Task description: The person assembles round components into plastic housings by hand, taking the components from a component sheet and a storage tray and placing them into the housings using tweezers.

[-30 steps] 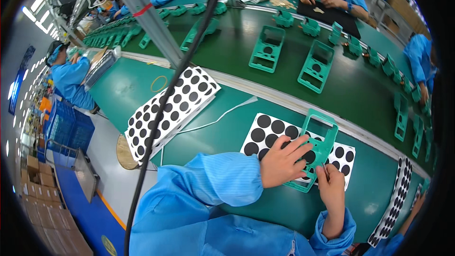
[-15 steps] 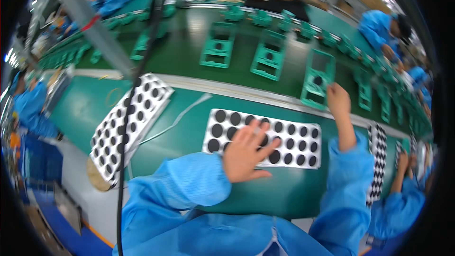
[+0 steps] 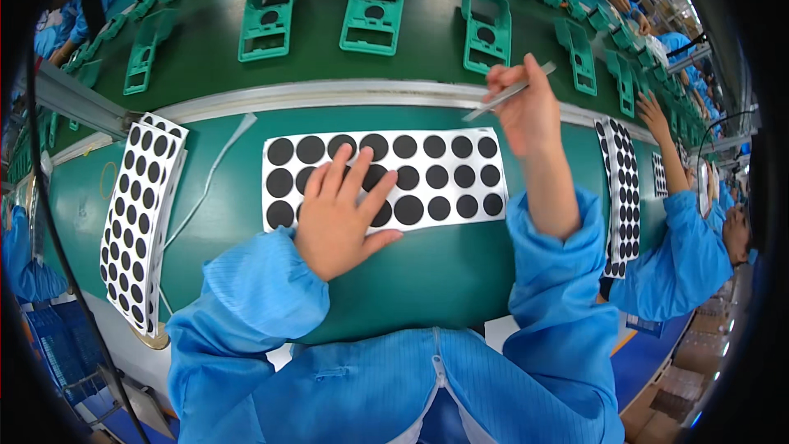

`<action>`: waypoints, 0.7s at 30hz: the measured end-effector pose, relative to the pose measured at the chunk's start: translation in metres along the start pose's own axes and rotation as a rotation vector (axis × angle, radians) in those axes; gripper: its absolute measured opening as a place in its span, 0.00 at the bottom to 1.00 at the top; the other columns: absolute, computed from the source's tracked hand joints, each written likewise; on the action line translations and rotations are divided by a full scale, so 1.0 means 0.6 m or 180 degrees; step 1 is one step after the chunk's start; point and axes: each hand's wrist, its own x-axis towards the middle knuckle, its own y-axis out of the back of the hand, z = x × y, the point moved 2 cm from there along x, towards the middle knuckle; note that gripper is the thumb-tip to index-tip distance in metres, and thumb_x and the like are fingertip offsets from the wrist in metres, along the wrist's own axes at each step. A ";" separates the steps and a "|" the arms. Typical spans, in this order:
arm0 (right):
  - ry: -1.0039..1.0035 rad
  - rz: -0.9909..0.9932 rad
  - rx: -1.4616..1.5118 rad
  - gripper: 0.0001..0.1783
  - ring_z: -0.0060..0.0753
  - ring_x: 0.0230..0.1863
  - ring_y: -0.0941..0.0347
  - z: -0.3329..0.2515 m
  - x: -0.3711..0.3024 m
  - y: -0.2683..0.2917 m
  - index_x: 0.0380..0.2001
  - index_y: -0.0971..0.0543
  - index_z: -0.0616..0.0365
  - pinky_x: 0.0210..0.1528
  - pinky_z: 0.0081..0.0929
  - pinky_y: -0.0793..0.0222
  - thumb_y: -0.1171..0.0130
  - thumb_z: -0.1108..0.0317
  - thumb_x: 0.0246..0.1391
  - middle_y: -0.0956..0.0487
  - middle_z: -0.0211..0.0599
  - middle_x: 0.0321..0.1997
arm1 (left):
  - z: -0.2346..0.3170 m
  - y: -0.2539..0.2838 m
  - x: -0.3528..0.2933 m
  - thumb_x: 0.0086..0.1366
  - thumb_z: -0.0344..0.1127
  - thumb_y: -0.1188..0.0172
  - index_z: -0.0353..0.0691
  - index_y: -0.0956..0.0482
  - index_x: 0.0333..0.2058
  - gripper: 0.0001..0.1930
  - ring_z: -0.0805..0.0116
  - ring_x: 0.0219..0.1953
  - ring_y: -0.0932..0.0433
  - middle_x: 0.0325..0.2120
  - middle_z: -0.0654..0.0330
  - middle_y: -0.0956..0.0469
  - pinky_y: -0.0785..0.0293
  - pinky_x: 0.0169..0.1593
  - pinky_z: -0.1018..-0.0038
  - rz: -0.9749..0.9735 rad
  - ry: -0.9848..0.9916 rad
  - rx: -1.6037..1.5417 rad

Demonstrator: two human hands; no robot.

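Note:
A white sheet of round black stickers lies on the green bench in front of me. My left hand rests on its left half with fingers spread, covering some of the dots. Beyond the sheet's far right corner, my right hand is raised, its fingers closed round a slim metal tool that looks like tweezers. Past that hand, a green plastic housing with a black dot on it lies on the dark green conveyor. Nothing shows at the tool's tip clearly enough to name.
More green housings lie along the conveyor, behind a metal rail. Stacks of dotted sheets stand at left and right. A pale strap lies by the left stack. A co-worker's arm reaches over at right.
My right hand has drawn back from a housing on the conveyor toward the sheet, and the metal tool now shows in it. My left hand stays spread on the sheet. The view has shifted.

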 end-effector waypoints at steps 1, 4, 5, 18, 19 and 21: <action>-0.0122 -0.0084 0.0138 0.25 0.23 0.15 0.38 0.011 -0.029 -0.005 0.22 0.28 0.59 0.18 0.20 0.39 0.62 0.50 0.59 0.30 0.31 0.16 | 0.000 0.002 0.001 0.45 0.53 0.37 0.48 0.31 0.50 0.33 0.47 0.57 0.44 0.54 0.49 0.41 0.45 0.54 0.55 -0.0033 0.0000 0.0026; -0.1045 -0.0628 -0.0099 0.28 0.23 0.14 0.38 0.048 -0.096 0.009 0.26 0.28 0.61 0.18 0.19 0.38 0.67 0.47 0.60 0.31 0.31 0.15 | -0.003 0.007 -0.001 0.45 0.50 0.37 0.47 0.30 0.49 0.31 0.50 0.56 0.42 0.53 0.52 0.39 0.44 0.53 0.57 -0.0122 -0.0038 0.0000; -0.1000 -0.0561 -0.0108 0.28 0.22 0.14 0.36 0.057 -0.116 0.000 0.27 0.29 0.60 0.18 0.19 0.36 0.66 0.46 0.59 0.30 0.33 0.15 | -0.007 0.011 -0.003 0.45 0.48 0.36 0.46 0.30 0.48 0.30 0.50 0.56 0.42 0.53 0.53 0.38 0.43 0.53 0.57 -0.0177 -0.0074 -0.0142; -0.0554 -0.1042 -0.1685 0.10 0.15 0.20 0.32 0.065 -0.143 0.026 0.25 0.27 0.63 0.23 0.11 0.37 0.37 0.70 0.44 0.26 0.30 0.21 | 0.011 0.016 -0.007 0.46 0.45 0.37 0.63 0.29 0.48 0.26 0.46 0.58 0.46 0.55 0.52 0.42 0.48 0.57 0.53 -0.0527 -0.0376 -0.0197; -0.0569 -0.1041 -0.1687 0.10 0.15 0.20 0.32 0.066 -0.143 0.025 0.25 0.27 0.63 0.23 0.11 0.37 0.37 0.70 0.44 0.26 0.30 0.21 | 0.012 0.016 -0.007 0.45 0.46 0.37 0.63 0.29 0.48 0.27 0.46 0.58 0.46 0.55 0.51 0.41 0.48 0.56 0.53 -0.0520 -0.0368 -0.0217; -0.0421 -0.0890 -0.1372 0.10 0.16 0.22 0.31 0.064 -0.142 0.020 0.25 0.28 0.62 0.24 0.11 0.35 0.37 0.71 0.44 0.25 0.31 0.21 | 0.012 0.015 -0.007 0.45 0.46 0.37 0.63 0.29 0.48 0.27 0.46 0.58 0.45 0.55 0.51 0.41 0.48 0.56 0.53 -0.0511 -0.0363 -0.0207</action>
